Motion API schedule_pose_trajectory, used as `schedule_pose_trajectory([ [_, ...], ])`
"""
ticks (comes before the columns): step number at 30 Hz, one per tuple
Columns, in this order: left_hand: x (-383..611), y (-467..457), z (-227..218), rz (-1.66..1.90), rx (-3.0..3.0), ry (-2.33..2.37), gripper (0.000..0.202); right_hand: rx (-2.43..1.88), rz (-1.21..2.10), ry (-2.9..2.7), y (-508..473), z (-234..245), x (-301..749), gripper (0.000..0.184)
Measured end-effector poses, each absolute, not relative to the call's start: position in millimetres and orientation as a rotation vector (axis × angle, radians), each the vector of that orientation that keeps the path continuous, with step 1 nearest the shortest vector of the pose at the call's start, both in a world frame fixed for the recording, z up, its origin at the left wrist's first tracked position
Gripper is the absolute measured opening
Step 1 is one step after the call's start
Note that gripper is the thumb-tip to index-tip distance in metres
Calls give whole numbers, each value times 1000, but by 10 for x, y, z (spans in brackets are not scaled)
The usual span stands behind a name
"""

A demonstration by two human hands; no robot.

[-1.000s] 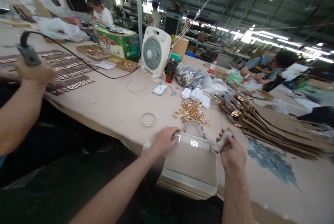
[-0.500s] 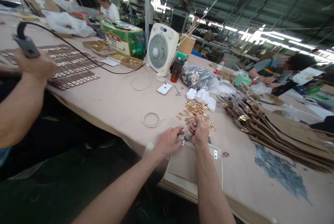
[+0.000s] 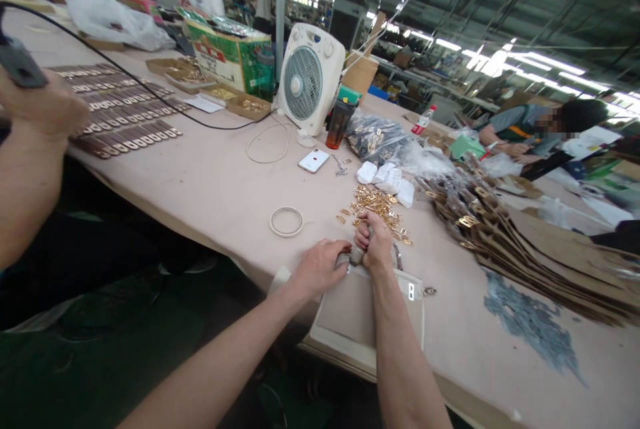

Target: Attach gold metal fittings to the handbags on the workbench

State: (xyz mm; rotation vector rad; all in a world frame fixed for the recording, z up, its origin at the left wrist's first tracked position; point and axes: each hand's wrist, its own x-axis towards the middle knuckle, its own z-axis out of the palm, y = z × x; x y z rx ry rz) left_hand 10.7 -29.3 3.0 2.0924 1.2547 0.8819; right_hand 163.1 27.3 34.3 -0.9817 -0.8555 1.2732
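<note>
A beige bag or flat case point(image 3: 345, 312) with pale edging lies at the table's front edge, below my hands. My left hand point(image 3: 323, 266) rests at its upper edge, thumb and fingers curled round a greyish part there. Close beside it, my right hand point(image 3: 376, 241) is closed in a fist over a small grey-beige piece point(image 3: 357, 256), mostly hidden by the fingers; its kind I cannot make out. A small metal plate point(image 3: 411, 291) shows on the bag's right corner, and a metal clasp point(image 3: 429, 291) sticks out beside it. Gold metal fittings point(image 3: 375, 201) lie heaped just beyond my right hand.
A tape roll point(image 3: 287, 222), phone point(image 3: 314, 160), fan point(image 3: 307, 79) and tumbler point(image 3: 340, 124) stand or lie ahead. Stacked brown pieces point(image 3: 530, 249) and grey scraps point(image 3: 530, 322) are at right. A co-worker's hand point(image 3: 45, 102) holds a corded grey tool point(image 3: 23, 66) at left.
The view has shifted slightly. My hands stay together at the bag's upper edge. The co-worker's hand with the corded tool sits further left in view.
</note>
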Motion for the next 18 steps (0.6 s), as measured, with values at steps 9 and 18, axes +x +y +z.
schedule_pose_trajectory([
  [9, 99, -288, 40, 853, 2126, 1238, 39, -892, 1417, -1030, 270, 371, 1627, 31],
  [18, 80, -336, 84, 832, 2166, 1217, 39, -890, 1334, -1224, 103, 422, 1567, 28],
])
